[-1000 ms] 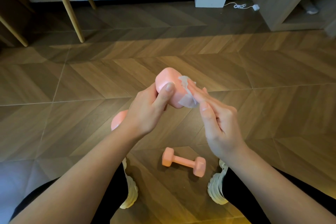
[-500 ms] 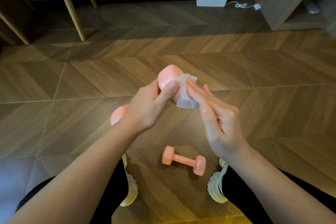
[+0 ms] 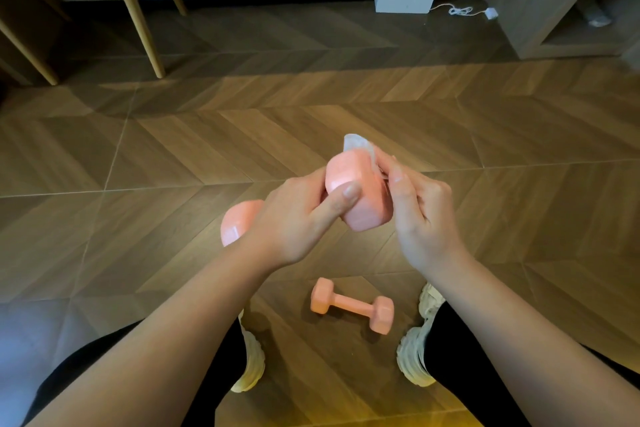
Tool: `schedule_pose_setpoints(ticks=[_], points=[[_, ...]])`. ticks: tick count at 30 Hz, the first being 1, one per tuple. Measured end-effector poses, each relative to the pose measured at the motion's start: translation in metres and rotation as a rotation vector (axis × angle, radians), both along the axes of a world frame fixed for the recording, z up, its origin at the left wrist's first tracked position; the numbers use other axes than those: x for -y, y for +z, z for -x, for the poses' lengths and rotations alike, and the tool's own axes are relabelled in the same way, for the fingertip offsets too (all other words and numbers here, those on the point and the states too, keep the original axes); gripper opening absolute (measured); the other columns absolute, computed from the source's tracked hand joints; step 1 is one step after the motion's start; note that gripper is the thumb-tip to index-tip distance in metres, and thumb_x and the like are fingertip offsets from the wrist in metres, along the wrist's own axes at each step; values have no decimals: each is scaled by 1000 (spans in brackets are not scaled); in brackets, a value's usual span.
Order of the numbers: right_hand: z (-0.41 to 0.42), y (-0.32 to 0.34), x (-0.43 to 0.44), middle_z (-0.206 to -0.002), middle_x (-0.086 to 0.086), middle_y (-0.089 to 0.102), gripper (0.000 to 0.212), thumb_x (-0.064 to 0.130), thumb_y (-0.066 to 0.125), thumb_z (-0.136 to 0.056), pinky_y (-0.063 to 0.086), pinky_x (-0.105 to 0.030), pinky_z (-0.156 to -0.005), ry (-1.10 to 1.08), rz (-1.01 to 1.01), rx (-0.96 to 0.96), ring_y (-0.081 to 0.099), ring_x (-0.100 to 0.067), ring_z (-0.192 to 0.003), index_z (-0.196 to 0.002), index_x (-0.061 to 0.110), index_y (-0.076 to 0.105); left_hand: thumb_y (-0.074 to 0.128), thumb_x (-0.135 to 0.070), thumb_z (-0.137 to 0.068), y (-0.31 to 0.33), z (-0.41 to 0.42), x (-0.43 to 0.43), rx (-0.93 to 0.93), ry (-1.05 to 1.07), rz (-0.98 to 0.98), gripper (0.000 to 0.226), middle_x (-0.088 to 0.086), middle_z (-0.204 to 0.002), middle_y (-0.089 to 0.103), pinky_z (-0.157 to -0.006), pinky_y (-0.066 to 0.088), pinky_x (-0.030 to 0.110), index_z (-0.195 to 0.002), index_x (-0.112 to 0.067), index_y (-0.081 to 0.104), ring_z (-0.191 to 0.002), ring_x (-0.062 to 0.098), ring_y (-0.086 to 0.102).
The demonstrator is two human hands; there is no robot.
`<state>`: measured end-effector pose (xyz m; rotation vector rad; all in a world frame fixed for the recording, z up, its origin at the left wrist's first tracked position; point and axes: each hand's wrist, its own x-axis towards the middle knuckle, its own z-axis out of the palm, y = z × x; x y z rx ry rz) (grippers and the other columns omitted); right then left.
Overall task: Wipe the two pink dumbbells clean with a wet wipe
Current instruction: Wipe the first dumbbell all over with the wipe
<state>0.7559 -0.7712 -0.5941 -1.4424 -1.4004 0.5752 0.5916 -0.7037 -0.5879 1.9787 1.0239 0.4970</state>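
Altogether two pink dumbbells point(image 3: 349, 177) point(image 3: 351, 305), one wet wipe point(image 3: 356, 146).

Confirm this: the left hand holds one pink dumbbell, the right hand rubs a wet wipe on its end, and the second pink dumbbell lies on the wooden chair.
Wrong on one point. The head view shows the second pink hexagonal-ended dumbbell lying on the wooden herringbone floor between the person's shoes, not on a chair. The rest stands.

I see two pink dumbbells point(image 3: 360, 198) point(image 3: 351, 305), a white wipe point(image 3: 358, 144), brown chevron floor point(image 3: 207, 149), and my black trousers point(image 3: 457, 357).
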Motion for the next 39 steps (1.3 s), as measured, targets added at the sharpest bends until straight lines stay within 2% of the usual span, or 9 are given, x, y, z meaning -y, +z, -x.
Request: schedule_pose_setpoints(ticks=[3, 7, 13, 17, 22, 25, 29, 34, 39], points=[[-4, -2, 5, -129, 9, 64, 43, 15, 31, -103, 43, -41, -110, 6, 18, -51, 56, -2, -125, -135, 7, 59, 16, -97, -72, 0, 1, -5, 121, 54, 2, 61, -22, -65, 60, -63, 43, 38, -67, -47, 53, -62, 7, 53], [0, -2, 12, -144, -7, 54, 46, 14, 28, -103, 39, -43, -114, 79, -31, -20, 45, -15, -140, -138, -3, 53, 24, -97, -71, -3, 0, -12, 250, 185, 153, 71, -16, -56, 57, -62, 39, 31, -61, -34, 55, -55, 3, 48], [12, -2, 14, -142, -14, 55, 45, 12, 30, -101, 36, -47, -116, 115, -107, 31, 46, -20, -140, -133, -6, 55, 18, -96, -72, -6, 3, -21, 140, 219, 207, 78, -10, -48, 53, -61, 40, 31, -50, -29, 51, -49, 4, 48], [14, -3, 9, -143, -12, 54, 45, 14, 30, -102, 34, -46, -117, 116, -66, 30, 45, -16, -140, -135, -3, 55, 18, -89, -76, -8, 0, -13, 30, 175, 182, 76, -14, -51, 57, -63, 41, 31, -59, -24, 53, -51, 3, 51], [5, -2, 0, -143, -2, 57, 48, 24, 28, -103, 40, -46, -113, 88, 19, -27, 48, -12, -137, -139, 7, 55, 20, -93, -73, -8, -2, 0, -10, 70, 122, 77, -6, -63, 60, -69, 50, 48, -71, -25, 56, -63, 15, 55], [-1, -2, 3, -141, -1, 59, 50, 28, 29, -101, 42, -41, -111, 50, 55, -87, 50, -8, -135, -137, 8, 58, 20, -96, -71, -8, -1, 1, 79, 65, 108, 77, -13, -59, 58, -63, 44, 38, -64, -27, 53, -56, 6, 50], [-2, -4, 13, -144, -1, 56, 46, 19, 29, -103, 41, -42, -113, 92, 8, -61, 47, -13, -138, -139, 7, 55, 26, -93, -75, -9, 1, -6, 234, 169, 234, 71, -13, -52, 52, -61, 37, 32, -57, -31, 56, -53, 3, 45], [10, -8, 18, -143, -8, 55, 44, 16, 32, -102, 40, -45, -114, 113, -67, 41, 47, -15, -138, -137, -2, 53, 15, -87, -78, -12, 5, -15, 52, 221, 224, 82, -8, -51, 57, -62, 41, 31, -55, -18, 52, -48, 3, 48], [13, -7, 8, -145, -2, 53, 46, 22, 37, -102, 38, -33, -115, 141, 12, 19, 46, -7, -138, -140, 3, 52, 10, -86, -74, -9, 4, -8, -77, 127, 170, 84, -7, -52, 59, -62, 41, 31, -59, -18, 56, -51, 3, 53]])
